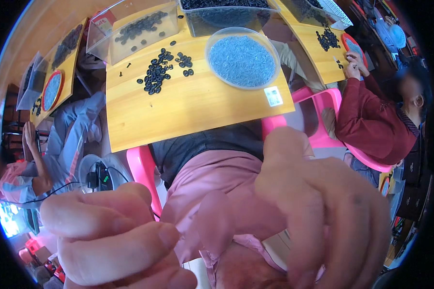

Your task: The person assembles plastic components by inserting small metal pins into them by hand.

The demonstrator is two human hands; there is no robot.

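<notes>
Both my hands are raised close in front of me, above my lap and away from the table. My left hand [113, 236] has its fingers curled inward; whatever they may hold is hidden. Slightly blurred, my right hand [328, 202] hangs with bent fingers apart, and nothing shows in it. Beyond them, a pile of small black oval pieces [154, 72] lies on the wooden table [193, 108]. A round clear tub [210, 53] full of thin bluish pins [241, 60] stands right of the pile. Two tiny dark screws [124, 70] lie left of it.
A clear bin [99, 45] with black pieces stands far left, and a fuller bin [202, 21] far centre. A white card [273, 96] lies near the table's right corner. Other people work at side tables, one in a red sleeve [352, 113]. My pink chair [142, 166] shows below the table.
</notes>
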